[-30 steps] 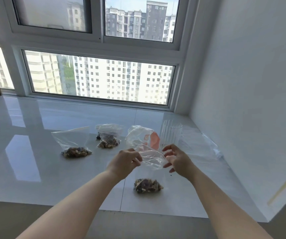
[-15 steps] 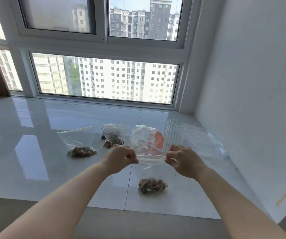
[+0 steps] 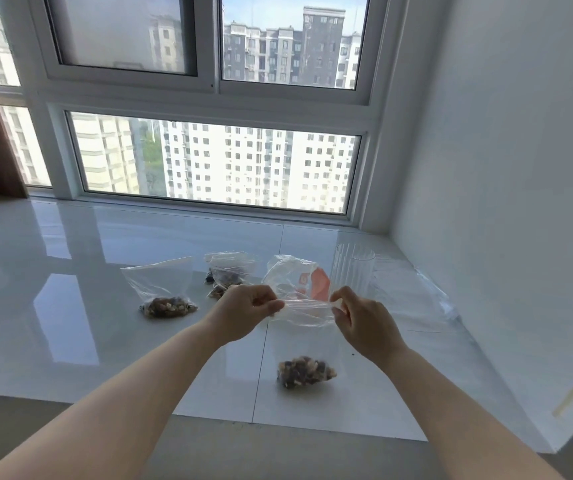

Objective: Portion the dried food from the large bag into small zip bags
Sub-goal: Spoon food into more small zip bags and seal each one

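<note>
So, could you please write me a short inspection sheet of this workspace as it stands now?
Surface: glossy white sill, reflective.
Job's things: held zip bag with food at bottom; filled bag at left; further filled bags behind; large bag with orange print.
Clutter: clear ribbed cup; flat clear plastic at right.
Hands: left hand and right hand each pinch the held bag's top edge.
Cables: nothing seen.
Surroundings: window, white wall.

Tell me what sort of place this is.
Probably a flat high up in an apartment block: a glossy tiled sill under a large window, with tower blocks outside at the same height. A bare white wall closes the right side.
</note>
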